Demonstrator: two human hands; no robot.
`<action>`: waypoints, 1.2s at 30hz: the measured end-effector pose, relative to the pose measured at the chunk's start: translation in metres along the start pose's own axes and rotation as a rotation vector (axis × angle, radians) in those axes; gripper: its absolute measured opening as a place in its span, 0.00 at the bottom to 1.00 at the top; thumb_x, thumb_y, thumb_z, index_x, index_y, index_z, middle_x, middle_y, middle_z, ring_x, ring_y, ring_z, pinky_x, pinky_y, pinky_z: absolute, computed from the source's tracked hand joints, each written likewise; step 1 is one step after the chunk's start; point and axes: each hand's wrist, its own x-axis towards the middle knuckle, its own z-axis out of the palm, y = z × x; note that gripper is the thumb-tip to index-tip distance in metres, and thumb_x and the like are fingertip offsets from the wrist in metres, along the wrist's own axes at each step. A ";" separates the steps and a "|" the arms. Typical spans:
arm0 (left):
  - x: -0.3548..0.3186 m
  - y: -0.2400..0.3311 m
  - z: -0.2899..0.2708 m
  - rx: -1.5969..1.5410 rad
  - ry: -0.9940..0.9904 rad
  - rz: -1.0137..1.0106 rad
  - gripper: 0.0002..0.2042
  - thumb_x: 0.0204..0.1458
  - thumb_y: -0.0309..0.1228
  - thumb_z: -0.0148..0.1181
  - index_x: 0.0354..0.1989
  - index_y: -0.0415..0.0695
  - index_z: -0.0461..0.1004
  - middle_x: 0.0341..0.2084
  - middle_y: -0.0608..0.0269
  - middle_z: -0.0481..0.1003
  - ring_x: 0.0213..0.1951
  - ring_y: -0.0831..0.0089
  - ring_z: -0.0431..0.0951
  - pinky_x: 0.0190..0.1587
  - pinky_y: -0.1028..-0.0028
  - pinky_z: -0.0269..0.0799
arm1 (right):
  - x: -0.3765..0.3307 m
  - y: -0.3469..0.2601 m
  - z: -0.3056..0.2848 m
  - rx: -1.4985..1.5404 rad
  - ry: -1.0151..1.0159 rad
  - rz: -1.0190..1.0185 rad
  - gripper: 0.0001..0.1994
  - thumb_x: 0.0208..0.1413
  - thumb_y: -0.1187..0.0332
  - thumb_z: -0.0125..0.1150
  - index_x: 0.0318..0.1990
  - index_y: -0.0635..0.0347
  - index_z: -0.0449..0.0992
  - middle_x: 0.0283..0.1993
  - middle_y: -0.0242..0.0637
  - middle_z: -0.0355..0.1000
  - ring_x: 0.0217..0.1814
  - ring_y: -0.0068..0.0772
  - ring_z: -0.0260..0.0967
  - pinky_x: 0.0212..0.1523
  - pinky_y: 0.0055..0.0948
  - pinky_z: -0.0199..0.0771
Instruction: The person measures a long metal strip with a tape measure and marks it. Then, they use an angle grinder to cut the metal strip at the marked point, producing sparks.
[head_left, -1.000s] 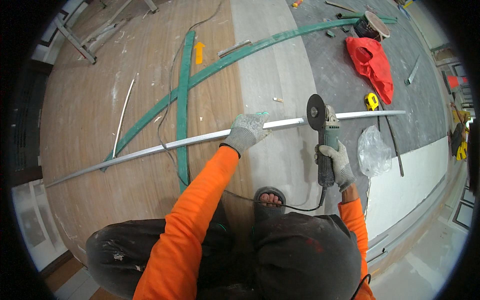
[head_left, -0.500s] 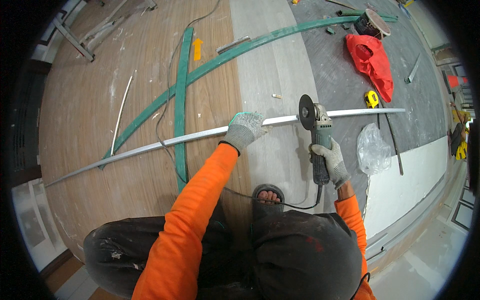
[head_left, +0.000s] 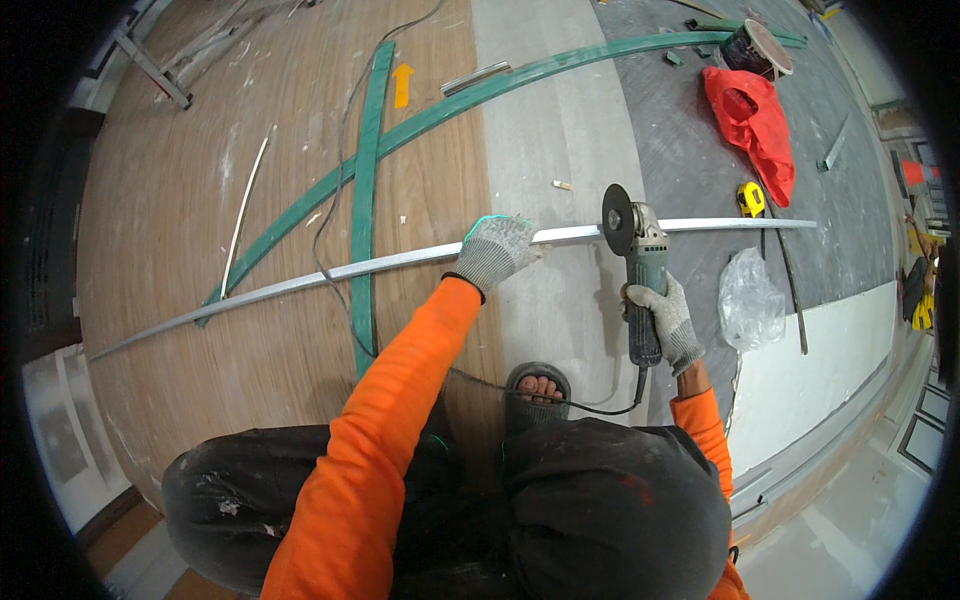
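Note:
A long silvery metal bar (head_left: 390, 262) runs across the floor from far left to right. My gloved left hand (head_left: 497, 250) is closed around it near the middle. My gloved right hand (head_left: 665, 318) grips the body of an angle grinder (head_left: 648, 270), held upright with its cord leaving the lower end. Its dark cutting disc (head_left: 619, 219) stands at the bar, to the right of my left hand; whether the disc touches the metal I cannot tell. A green strip (head_left: 364, 230) lies across the bar's line on the left, and a longer green strip (head_left: 520, 80) crosses behind.
A red bag (head_left: 750, 125), a bucket (head_left: 755, 50) and a yellow tape measure (head_left: 750, 199) are at the far right. Nearer lie a clear plastic bag (head_left: 750, 300) and a white board (head_left: 820, 350). The grinder's grey cord (head_left: 470, 380) trails left past my sandalled foot (head_left: 538, 390).
The view has shifted slightly, so the floor items sit a little further right. Both hands keep their holds, and the grinder stays at about the same place along the bar.

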 end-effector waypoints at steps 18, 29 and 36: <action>0.002 0.001 -0.001 -0.011 0.008 -0.020 0.21 0.62 0.52 0.57 0.48 0.47 0.80 0.42 0.54 0.83 0.45 0.58 0.84 0.53 0.58 0.79 | 0.000 0.000 -0.002 -0.028 -0.007 0.010 0.18 0.55 0.67 0.69 0.50 0.63 0.72 0.35 0.36 0.75 0.31 0.25 0.75 0.34 0.28 0.80; 0.004 -0.004 0.002 -0.003 -0.015 0.011 0.29 0.63 0.61 0.49 0.50 0.46 0.80 0.44 0.50 0.82 0.49 0.55 0.82 0.54 0.57 0.78 | 0.004 0.004 -0.006 -0.053 -0.005 0.026 0.19 0.54 0.66 0.69 0.50 0.62 0.73 0.36 0.33 0.74 0.32 0.24 0.73 0.37 0.28 0.78; 0.003 -0.006 0.005 -0.025 0.044 0.028 0.28 0.62 0.60 0.50 0.49 0.47 0.80 0.44 0.50 0.82 0.49 0.54 0.82 0.53 0.56 0.78 | 0.005 0.003 -0.006 -0.082 0.004 0.009 0.19 0.54 0.66 0.69 0.51 0.62 0.73 0.38 0.32 0.74 0.37 0.23 0.71 0.42 0.28 0.75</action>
